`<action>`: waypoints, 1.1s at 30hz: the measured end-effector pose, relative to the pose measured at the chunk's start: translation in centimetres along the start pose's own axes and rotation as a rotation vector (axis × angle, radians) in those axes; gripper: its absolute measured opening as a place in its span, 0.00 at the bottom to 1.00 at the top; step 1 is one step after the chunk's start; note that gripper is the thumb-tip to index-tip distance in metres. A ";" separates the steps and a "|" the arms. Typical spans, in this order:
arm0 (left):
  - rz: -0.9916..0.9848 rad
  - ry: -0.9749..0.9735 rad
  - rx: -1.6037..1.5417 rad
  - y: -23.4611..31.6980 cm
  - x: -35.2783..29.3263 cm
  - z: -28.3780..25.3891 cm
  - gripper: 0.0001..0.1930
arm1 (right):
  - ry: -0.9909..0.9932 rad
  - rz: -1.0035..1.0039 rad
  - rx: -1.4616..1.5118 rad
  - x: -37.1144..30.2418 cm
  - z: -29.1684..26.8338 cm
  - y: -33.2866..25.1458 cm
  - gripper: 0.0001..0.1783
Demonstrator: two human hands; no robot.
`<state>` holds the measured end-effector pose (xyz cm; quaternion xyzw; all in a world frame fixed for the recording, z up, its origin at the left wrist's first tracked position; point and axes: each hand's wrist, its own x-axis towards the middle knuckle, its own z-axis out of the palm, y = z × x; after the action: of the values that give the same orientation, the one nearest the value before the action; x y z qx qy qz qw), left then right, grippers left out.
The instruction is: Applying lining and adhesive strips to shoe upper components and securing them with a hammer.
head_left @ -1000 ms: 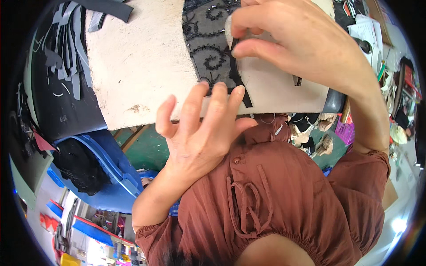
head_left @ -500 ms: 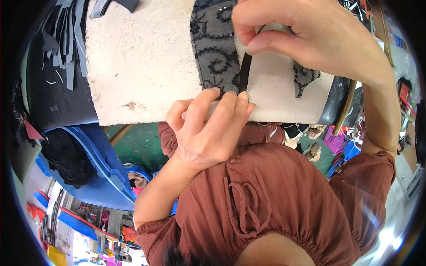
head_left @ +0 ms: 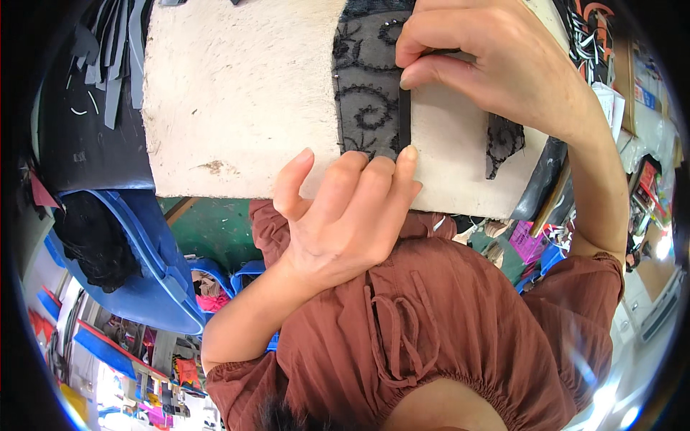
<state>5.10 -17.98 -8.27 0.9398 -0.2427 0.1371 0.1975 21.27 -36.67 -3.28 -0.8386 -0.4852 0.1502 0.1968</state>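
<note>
A black lace panel with a swirl pattern lies on a pale, worn board. Along the panel's right edge runs a narrow black strip. My right hand is closed, pinching the strip's upper part between thumb and forefinger. At the strip's lower end, my left hand presses with its forefinger, and two more bent fingertips rest on the panel's bottom edge. Its little finger is lifted away. To the right lies a smaller black lace piece, partly covered by my right hand.
Grey and black strips hang at the far left on a black surface. Below stands a blue bin with dark material in it. White and orange scraps sit at the far right.
The strip, slanting up from the panel half a second ago, now lies straight along its edge. My left little finger has lifted off outward. The board and panel appear shifted in view.
</note>
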 end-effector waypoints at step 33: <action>0.134 -0.344 0.193 -2.3 4.9 -1.3 0.33 | 0.338 0.213 -0.267 -1.3 1.6 -1.0 0.12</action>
<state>10.17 -17.51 -6.12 0.9457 -0.3206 0.0102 0.0524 19.20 -37.12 -4.11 -0.9168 -0.3699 -0.0377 0.1459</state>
